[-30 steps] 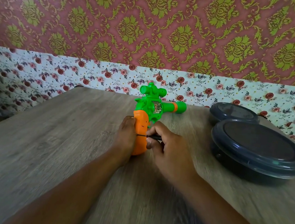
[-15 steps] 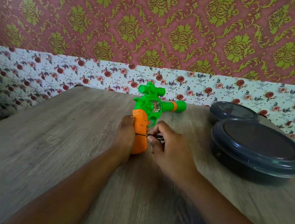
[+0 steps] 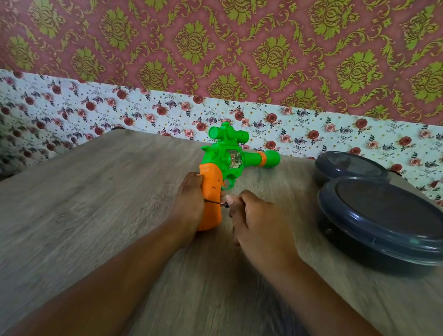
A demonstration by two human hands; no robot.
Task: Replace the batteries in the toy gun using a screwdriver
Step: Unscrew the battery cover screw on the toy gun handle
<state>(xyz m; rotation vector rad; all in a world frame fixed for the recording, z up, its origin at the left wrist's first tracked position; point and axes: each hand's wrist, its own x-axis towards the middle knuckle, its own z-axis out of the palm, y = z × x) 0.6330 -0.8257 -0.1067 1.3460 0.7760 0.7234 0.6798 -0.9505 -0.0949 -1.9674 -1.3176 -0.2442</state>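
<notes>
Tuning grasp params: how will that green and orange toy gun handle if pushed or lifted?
The toy gun looks like hollow moulded plastic, so probably stiff and light for its size. Its glossy orange grip may be slippery; the left hand braces it while the right hand works the screwdriver. The round barrel and scope suggest it could rock unbraced.

No legible text, labels, brands or numbers anywhere.

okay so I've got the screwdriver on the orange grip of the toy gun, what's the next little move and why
Probably keep turning the screwdriver with your right hand while the left hand steadies the toy gun. The thin shaft lies across the orange grip, the grip looks closed, and no batteries are in view, so the screw likely isn't out yet.
</notes>
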